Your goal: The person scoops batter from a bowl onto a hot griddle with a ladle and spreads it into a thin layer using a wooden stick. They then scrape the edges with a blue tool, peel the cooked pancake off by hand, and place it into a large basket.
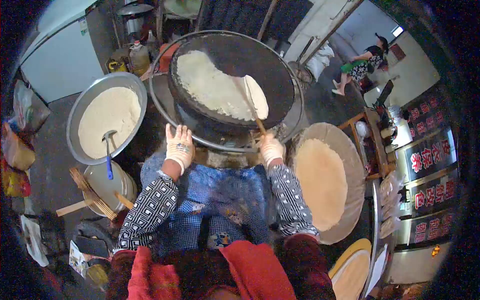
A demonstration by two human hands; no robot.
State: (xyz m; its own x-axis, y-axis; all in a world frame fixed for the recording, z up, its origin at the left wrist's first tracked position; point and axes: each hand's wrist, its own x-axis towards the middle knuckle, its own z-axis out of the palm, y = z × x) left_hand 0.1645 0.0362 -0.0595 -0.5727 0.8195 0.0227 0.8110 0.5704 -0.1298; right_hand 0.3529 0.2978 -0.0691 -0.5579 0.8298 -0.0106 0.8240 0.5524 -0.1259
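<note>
In front of me stands a round dark griddle (277, 75) inside a metal ring (207, 143). Pale batter (205, 85) covers its left and front part in a thin layer with uneven edges. My right hand (271, 148), in a light glove, is closed around the handle of a wooden spreader (250, 105) that reaches over the griddle. A thicker whitish mass of batter (256, 96) lies along the spreader's right side. My left hand (179, 145), also gloved, rests at the ring's near left edge with fingers stretched out and holds nothing.
At left, a large metal basin (73, 135) holds batter and a blue-handled scraper (109, 162). Below it, a bucket (127, 182) carries a bamboo brush (90, 190). Round flatbreads (320, 185) lie on a lined round tray (352, 175) at right. Another person (372, 57) is in the background.
</note>
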